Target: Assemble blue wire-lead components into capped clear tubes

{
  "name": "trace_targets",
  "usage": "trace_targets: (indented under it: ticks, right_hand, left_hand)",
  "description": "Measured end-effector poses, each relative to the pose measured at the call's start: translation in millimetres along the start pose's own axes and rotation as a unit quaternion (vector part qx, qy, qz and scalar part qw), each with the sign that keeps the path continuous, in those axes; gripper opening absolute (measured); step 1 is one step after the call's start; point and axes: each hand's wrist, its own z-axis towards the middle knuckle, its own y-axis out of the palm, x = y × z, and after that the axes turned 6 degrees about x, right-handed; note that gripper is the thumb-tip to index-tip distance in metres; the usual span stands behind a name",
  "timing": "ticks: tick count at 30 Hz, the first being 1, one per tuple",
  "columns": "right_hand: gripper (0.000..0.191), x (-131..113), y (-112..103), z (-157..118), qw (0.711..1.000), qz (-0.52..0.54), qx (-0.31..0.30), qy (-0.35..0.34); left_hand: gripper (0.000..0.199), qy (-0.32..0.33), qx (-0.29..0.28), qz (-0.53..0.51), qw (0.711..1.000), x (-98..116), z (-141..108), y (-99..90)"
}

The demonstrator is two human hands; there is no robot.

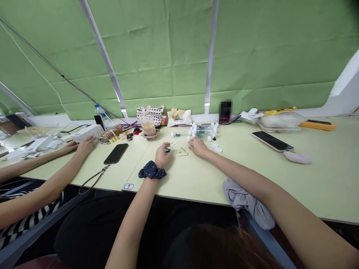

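1. Thin clear pieces (pixel 175 144) sit above the desk (pixel 174 183), pinched in the left hand (pixel 163 155).
2. The right hand (pixel 198 147) reaches beside white-capped tubes (pixel 202 128); whether it grips anything, I cannot tell.
3. Left of them, a cream bag (pixel 179 117) carries dark lettering, too small to read.
4. The desk-edge label (pixel 129 186) seems to read "9", in red.

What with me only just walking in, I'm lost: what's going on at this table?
The left hand holds some thin, clear pieces. The right hand is low over the table, beside clear tubes with white ends; whether it grips anything is unclear. A few thin bits lie between the hands. At left, another person's hand touches a white box.
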Motion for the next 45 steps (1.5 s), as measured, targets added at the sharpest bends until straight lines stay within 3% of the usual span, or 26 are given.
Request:
trace_targets:
  ticks: [3,9,20,27,36,41,45]
  right_hand:
    - [0.019,-1,1,0,1.000,-0.005,-0.030,0.003]
    - [0.007,-8,-4,-2,0.999,0.022,-0.028,0.036]
    - [0.013,-26,-19,-3,0.990,-0.048,-0.132,0.017]
    - [0.013,-23,-22,1,0.990,-0.046,-0.132,0.006]
    - [0.013,-21,-29,2,0.990,0.137,-0.022,0.014]
    - [0.014,-25,-26,4,0.963,0.269,0.007,-0.023]
    - [0.022,-25,-28,6,0.930,0.367,-0.004,0.007]
  left_hand:
    - [0.043,0.000,-0.002,0.005,1.000,0,0,-0.4]
    - [0.042,0.012,-0.013,0.000,1.000,0,0,-1.0]
    - [0.043,0.033,-0.025,-0.022,0.999,1,-1,0.1]
    - [0.043,0.041,-0.030,-0.016,0.999,0,-1,-0.1]
    - [0.042,0.056,-0.055,-0.069,0.995,6,-1,-0.1]
    - [0.042,0.073,-0.077,-0.097,0.990,8,-1,-0.1]
    - [0.040,0.066,-0.075,-0.099,0.990,9,-1,-0.2]
